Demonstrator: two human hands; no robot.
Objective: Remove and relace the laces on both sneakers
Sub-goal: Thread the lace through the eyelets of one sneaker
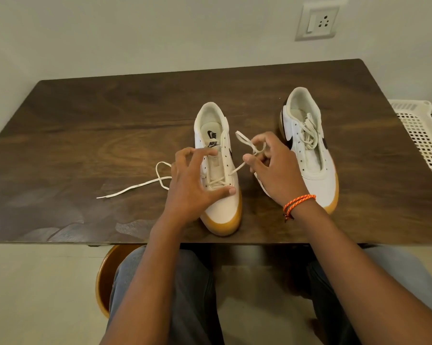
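Note:
Two white sneakers with gum soles stand on a dark wooden table [85,135], toes toward me. The middle sneaker [222,205] has its cream lace [217,181] threaded only through the lowest eyelets. One lace end [135,188] trails left across the table. My right hand [274,170] pinches the other end, which loops at my fingertips. My left hand [192,185] rests spread over this shoe, thumb on the toe and index finger near the tongue. The right sneaker [317,168] stands apart, with its lace [309,133] bunched loosely on the tongue.
A white plastic basket [419,135] sits off the table's right edge. A wall socket [318,21] is above, and a round stool [105,282] is below by my knees. The near table edge runs just in front of the middle sneaker's toe.

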